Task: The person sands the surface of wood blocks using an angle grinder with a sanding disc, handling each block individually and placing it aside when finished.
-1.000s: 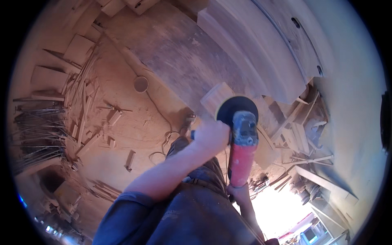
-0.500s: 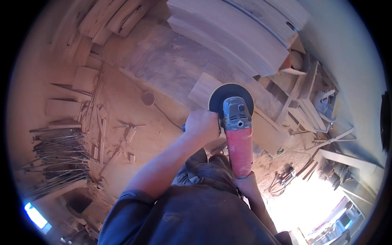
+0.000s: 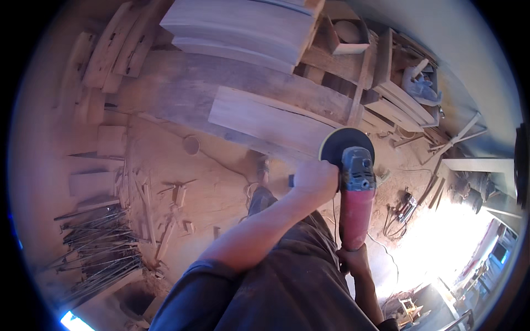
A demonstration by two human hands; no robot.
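A red and grey disc sander (image 3: 356, 215) is in both my hands, its head pointing away from me. My left hand (image 3: 316, 181) is wrapped around its side handle (image 3: 291, 181), whose dark end sticks out past the fist. My right hand (image 3: 353, 260) grips the rear end of the red body. The round dark disc (image 3: 335, 144) with a yellowish edge overlaps the right end of a long pale board (image 3: 259, 118). Whether the disc touches the wood, I cannot tell. That board lies flat on a dusty worktable (image 3: 182, 77).
Large wooden pieces (image 3: 237, 30) are stacked at the table's far side. On the right stand wooden boxes, one with a plastic bag (image 3: 420, 85). Metal clamps (image 3: 105, 248) are heaped at left. A bucket (image 3: 191, 144), wood scraps and cords lie on the dusty floor.
The sander and both hands have shifted right in the view, and the scene has turned with my head. More of the pale board shows. Both hands keep their grip.
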